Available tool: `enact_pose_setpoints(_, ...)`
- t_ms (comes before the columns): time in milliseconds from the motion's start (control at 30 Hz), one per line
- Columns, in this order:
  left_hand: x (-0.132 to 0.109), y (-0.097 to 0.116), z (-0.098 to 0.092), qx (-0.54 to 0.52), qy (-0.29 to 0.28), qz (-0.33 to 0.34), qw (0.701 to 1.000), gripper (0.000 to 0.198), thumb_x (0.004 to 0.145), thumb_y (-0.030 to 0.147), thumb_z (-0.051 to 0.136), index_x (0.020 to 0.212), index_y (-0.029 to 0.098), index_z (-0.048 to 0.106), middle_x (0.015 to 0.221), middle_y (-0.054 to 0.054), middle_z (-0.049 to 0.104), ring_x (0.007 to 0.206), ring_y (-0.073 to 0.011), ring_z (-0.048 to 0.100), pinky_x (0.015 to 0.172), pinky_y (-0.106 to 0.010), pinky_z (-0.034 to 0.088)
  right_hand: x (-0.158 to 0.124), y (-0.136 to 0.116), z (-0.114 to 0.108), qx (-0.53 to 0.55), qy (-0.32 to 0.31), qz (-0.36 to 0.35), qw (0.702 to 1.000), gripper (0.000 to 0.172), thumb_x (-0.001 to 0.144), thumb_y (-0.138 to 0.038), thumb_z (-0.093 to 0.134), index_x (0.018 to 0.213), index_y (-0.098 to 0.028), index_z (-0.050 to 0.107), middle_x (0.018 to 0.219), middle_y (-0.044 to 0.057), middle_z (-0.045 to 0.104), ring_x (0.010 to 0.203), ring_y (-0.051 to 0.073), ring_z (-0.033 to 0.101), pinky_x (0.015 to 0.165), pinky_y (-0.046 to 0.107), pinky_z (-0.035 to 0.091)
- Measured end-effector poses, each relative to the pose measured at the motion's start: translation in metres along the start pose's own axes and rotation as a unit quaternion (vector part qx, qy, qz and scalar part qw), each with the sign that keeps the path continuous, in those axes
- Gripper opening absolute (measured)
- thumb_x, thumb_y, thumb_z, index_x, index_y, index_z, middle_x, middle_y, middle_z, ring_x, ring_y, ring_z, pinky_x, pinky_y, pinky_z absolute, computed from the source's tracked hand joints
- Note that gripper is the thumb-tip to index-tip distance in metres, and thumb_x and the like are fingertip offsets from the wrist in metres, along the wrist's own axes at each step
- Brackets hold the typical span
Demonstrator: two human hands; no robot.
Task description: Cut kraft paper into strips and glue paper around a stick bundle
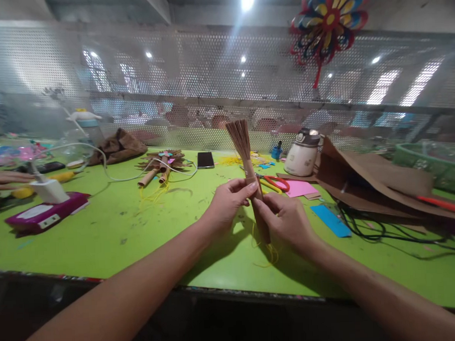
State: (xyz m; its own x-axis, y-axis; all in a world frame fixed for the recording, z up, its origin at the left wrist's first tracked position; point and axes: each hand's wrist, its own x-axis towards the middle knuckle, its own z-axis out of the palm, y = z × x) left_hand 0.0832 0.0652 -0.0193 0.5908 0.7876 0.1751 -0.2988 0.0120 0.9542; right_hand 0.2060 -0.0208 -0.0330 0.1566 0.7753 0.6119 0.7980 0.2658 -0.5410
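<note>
Between my hands is a brown paper piece [241, 139], a rolled stick whose top is cut into a fan of thin strips. It stands nearly upright above the green table, fringe upward. My left hand [231, 200] pinches it just below the fringe, thumb in front. Just below, my right hand [286, 215] grips the rolled stem. Yellow string [271, 254] dangles from its lower end. Behind my hands lie scissors [275, 183] with red and yellow handles, partly hidden, beside pink paper [298, 188].
Finished-looking brown paper pieces [161, 166] lie left of centre, near a phone [205, 160]. A purple power strip [48, 213] with a white cable is at left, near another person's hand [5, 180]. Rightward are a white bottle [302, 154], brown paper sheets [363, 179], blue paper [330, 220] and black cables.
</note>
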Motion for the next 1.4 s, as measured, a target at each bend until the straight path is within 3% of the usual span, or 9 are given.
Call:
enact_pose_setpoints(333, -0.001, 0.001, -0.004, -0.006, -0.058, -0.01, 0.998, 0.026, 0.076, 0.033, 0.071, 0.098, 0.019, 0.072, 0.1, -0.008, 0.07, 0.088, -0.0178, 0.058, 0.077, -0.031, 0.038, 0.0, 0.003, -0.002, 0.012, -0.014, -0.027, 0.999, 0.031, 0.093, -0.034, 0.045, 0.07, -0.017, 0.058, 0.057, -0.002, 0.053, 0.052, 0.011, 0.048, 0.051, 0.023, 0.033)
enact_pose_setpoints(633, 0.0, 0.001, -0.004, -0.034, -0.053, -0.022, 0.998, 0.02, 0.07, 0.027, 0.076, 0.088, 0.018, 0.074, 0.091, -0.008, 0.071, 0.085, -0.0185, 0.06, 0.08, -0.032, 0.04, 0.004, -0.001, 0.001, 0.067, -0.023, 0.027, 0.997, 0.034, 0.089, -0.039, 0.047, 0.067, -0.017, 0.059, 0.053, -0.002, 0.049, 0.049, 0.01, 0.042, 0.047, 0.024, 0.03)
enact_pose_setpoints(867, -0.004, 0.008, -0.002, -0.075, -0.05, -0.036, 0.995, 0.021, 0.066, 0.024, 0.079, 0.083, 0.014, 0.073, 0.086, -0.008, 0.07, 0.082, -0.0175, 0.061, 0.082, -0.031, 0.044, 0.005, 0.001, 0.003, 0.127, -0.033, 0.032, 0.991, 0.036, 0.088, -0.041, 0.047, 0.061, -0.018, 0.051, 0.053, -0.003, 0.044, 0.05, 0.01, 0.04, 0.047, 0.023, 0.03)
enact_pose_setpoints(1033, -0.003, 0.003, -0.005, -0.088, -0.024, -0.039, 0.995, 0.022, 0.063, 0.022, 0.082, 0.082, 0.014, 0.072, 0.084, -0.008, 0.07, 0.08, -0.0165, 0.063, 0.082, -0.03, 0.048, 0.008, 0.005, 0.007, 0.147, -0.053, 0.058, 0.986, 0.037, 0.088, -0.044, 0.047, 0.062, -0.017, 0.052, 0.053, -0.003, 0.046, 0.05, 0.01, 0.043, 0.047, 0.022, 0.033)
enact_pose_setpoints(1133, -0.002, 0.001, -0.006, -0.095, -0.011, -0.053, 0.994, 0.018, 0.062, 0.02, 0.083, 0.074, 0.013, 0.072, 0.079, -0.008, 0.069, 0.075, -0.0158, 0.063, 0.078, -0.029, 0.05, 0.008, 0.007, 0.009, 0.182, -0.095, 0.076, 0.976, 0.037, 0.088, -0.044, 0.047, 0.065, -0.017, 0.054, 0.054, -0.002, 0.051, 0.05, 0.011, 0.048, 0.047, 0.022, 0.036)
enact_pose_setpoints(1400, 0.011, 0.022, -0.026, -0.11, 0.086, -0.038, 0.989, 0.012, 0.064, 0.014, 0.079, 0.07, 0.013, 0.069, 0.069, -0.003, 0.066, 0.063, -0.0112, 0.058, 0.061, -0.022, 0.047, 0.007, 0.005, 0.009, 0.18, -0.145, 0.067, 0.971, 0.039, 0.09, -0.045, 0.043, 0.066, -0.017, 0.057, 0.056, 0.0, 0.058, 0.049, 0.011, 0.054, 0.05, 0.022, 0.043)
